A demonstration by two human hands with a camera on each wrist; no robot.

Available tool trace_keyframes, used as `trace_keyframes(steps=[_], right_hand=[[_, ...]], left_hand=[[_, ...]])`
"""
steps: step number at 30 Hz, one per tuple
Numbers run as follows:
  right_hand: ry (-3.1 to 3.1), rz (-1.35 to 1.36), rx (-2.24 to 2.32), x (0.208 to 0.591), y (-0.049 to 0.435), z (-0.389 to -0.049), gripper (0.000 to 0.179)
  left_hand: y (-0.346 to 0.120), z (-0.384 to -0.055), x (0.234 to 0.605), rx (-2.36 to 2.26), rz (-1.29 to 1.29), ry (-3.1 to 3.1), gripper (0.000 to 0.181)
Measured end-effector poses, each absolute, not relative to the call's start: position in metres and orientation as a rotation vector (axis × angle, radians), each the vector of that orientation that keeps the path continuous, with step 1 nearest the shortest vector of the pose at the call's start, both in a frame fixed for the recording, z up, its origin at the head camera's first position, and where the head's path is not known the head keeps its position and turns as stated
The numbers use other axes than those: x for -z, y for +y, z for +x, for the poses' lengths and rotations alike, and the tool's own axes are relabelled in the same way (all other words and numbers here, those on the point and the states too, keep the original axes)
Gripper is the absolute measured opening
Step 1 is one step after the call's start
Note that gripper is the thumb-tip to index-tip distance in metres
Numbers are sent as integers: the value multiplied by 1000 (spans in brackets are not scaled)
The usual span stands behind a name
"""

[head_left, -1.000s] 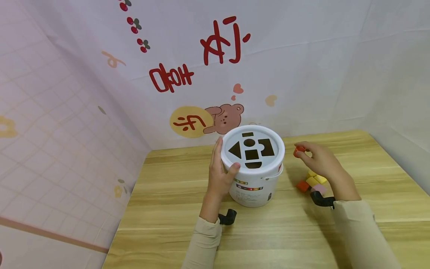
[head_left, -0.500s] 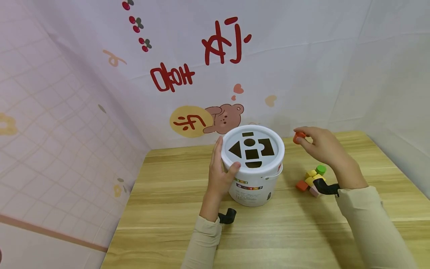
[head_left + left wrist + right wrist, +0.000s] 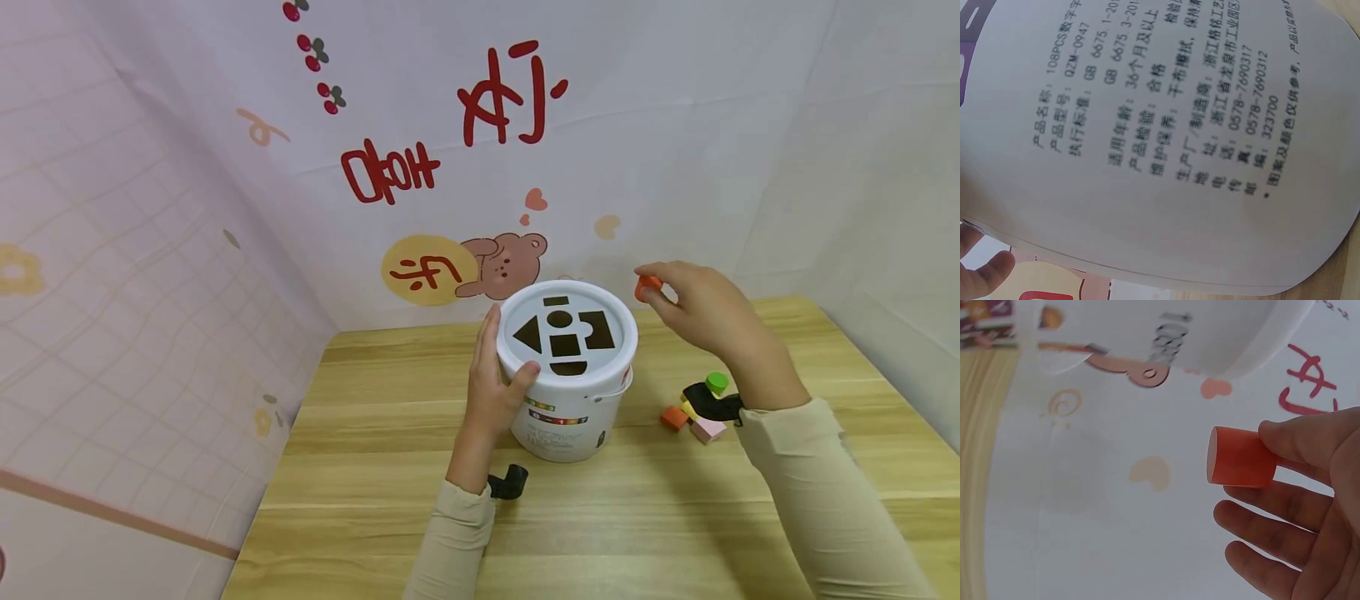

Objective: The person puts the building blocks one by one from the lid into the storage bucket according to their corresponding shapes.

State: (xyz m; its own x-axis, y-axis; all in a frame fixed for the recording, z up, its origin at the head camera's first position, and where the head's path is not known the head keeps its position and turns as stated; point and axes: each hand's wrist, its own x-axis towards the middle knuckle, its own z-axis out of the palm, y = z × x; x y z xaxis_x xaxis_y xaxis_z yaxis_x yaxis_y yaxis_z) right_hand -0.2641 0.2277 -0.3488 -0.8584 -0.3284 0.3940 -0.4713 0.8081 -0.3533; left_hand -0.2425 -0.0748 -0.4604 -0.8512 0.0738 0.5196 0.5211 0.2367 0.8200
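Note:
A white bucket (image 3: pixel 558 442) stands upright on the table, its pale lid (image 3: pixel 600 362) cut with several shaped holes, among them a triangle, circle and square. My left hand (image 3: pixel 491 400) grips its left side, thumb on the rim and fingers along the wall; the left wrist view is mostly printed bucket wall (image 3: pixel 1147 219). Raised just right of the lid, my right hand (image 3: pixel 701 312) pinches an orange-red cylinder block (image 3: pixel 1241 456) between thumb and index finger. In the right wrist view the other fingers are spread below the block.
On the wooden table (image 3: pixel 360 467), right of the bucket, lie a green block (image 3: pixel 717 383), a red block (image 3: pixel 673 418), a pink block (image 3: pixel 708 429) and yellow partly hidden by the right wrist mount (image 3: pixel 708 404). A printed cloth wall (image 3: pixel 675 183) rises behind the table.
My right hand has lifted the orange-red cylinder block from near the loose blocks, up and then left toward the lid. My left hand stays on the bucket.

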Motion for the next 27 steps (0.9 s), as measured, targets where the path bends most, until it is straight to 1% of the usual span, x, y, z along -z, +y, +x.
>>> trace_keyframes(steps=[6,10,16,22,27], right_hand=[[-2642,696,-672,335,204,-263,35],[-2632,782,-684,333,188,-266,31],[-2637,882,-661,338,169,-270,31],[-2643,931,-700,351,154,-272,30],[-2620,966,-732,353,145,-272,32]], left_hand=[[-76,-243,459,1643,-546,-2143,114],[-76,-243,459,1644,-547,-2145,113],[-76,-242,459,1639,-551,-2152,110],[-77,-241,460,1624,-553,-2160,113],[-77,-241,459,1623,-554,-2156,113]])
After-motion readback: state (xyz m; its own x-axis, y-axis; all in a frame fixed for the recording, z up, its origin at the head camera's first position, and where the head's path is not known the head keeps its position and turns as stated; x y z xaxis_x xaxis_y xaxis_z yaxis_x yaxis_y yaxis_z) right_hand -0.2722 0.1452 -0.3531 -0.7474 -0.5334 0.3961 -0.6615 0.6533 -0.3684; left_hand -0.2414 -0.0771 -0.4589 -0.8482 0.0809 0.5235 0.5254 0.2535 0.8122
